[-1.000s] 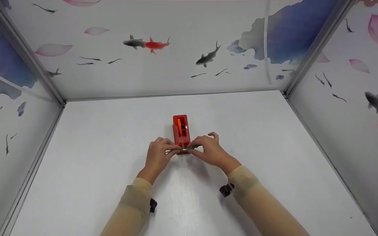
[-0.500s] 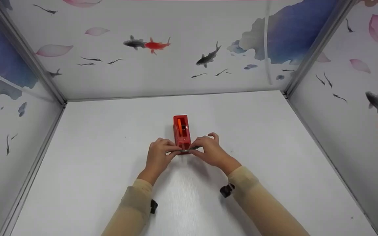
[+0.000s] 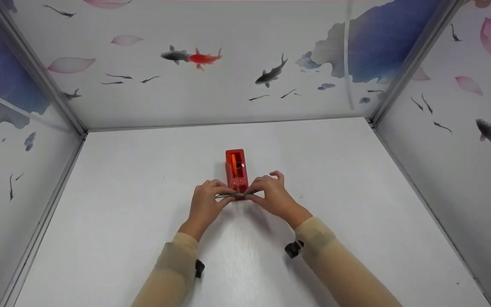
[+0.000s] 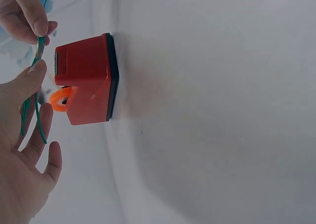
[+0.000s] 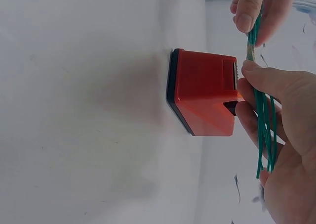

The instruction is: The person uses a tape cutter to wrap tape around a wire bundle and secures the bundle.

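A bundle of thin green strands point(image 5: 267, 130) stretches level between my two hands, with a band of clear tape point(image 5: 251, 51) around its middle. My left hand point(image 3: 204, 204) pinches it on one side of the band between thumb and fingertips. On the other side my right hand point(image 3: 276, 199) pinches it the same way, with the loose strand ends running across the palm in the right wrist view. Just beyond the bundle stands a red tape dispenser point(image 3: 238, 182) with an orange roll core point(image 3: 234, 164). In the head view the strands overlap its near end, where the toothed cutter point(image 5: 236, 75) is.
The dispenser stands on a white table point(image 3: 143, 170), which walls printed with fish and petals enclose at the back point(image 3: 211, 98) and sides. Small black cameras point(image 3: 294, 248) sit at both wrists. The sleeves are pale yellow.
Both hands stay in nearly the same place with their pinch. The bundle between the fingertips has turned slightly, and more of the green strands shows by the left fingers.
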`<state>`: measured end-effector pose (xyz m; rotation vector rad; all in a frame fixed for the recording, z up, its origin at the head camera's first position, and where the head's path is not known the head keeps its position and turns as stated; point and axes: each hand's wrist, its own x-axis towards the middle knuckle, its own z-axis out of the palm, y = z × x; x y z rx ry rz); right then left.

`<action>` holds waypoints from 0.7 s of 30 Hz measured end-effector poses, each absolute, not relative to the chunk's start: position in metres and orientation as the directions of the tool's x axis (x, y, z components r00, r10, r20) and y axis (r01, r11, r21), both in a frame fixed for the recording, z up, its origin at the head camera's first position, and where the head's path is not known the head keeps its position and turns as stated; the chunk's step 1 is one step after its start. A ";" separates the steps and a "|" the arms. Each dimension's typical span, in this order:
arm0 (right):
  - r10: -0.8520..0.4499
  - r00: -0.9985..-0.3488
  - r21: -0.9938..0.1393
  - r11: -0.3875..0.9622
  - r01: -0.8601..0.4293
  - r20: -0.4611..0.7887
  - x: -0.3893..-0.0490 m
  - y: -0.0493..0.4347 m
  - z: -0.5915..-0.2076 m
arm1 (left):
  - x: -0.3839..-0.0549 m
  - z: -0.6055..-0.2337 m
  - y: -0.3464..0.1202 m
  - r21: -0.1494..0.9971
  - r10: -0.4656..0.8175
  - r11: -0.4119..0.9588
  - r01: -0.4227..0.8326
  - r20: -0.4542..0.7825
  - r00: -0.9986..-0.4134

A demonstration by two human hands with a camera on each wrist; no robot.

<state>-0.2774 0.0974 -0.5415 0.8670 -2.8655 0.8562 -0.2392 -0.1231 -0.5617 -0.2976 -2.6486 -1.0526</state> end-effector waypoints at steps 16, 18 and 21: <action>-0.512 -0.784 -0.354 0.703 -0.617 0.352 -0.273 0.093 -0.540 | -0.241 -0.554 -0.122 0.711 0.049 0.676 0.196 0.221 -0.974; -0.504 -0.784 -0.349 0.706 -0.616 0.363 -0.272 0.093 -0.540 | -0.241 -0.554 -0.122 0.701 0.054 0.689 0.183 0.203 -0.978; -0.494 -0.787 -0.344 0.714 -0.610 0.369 -0.272 0.093 -0.540 | -0.241 -0.555 -0.123 0.692 0.056 0.702 0.168 0.183 -0.982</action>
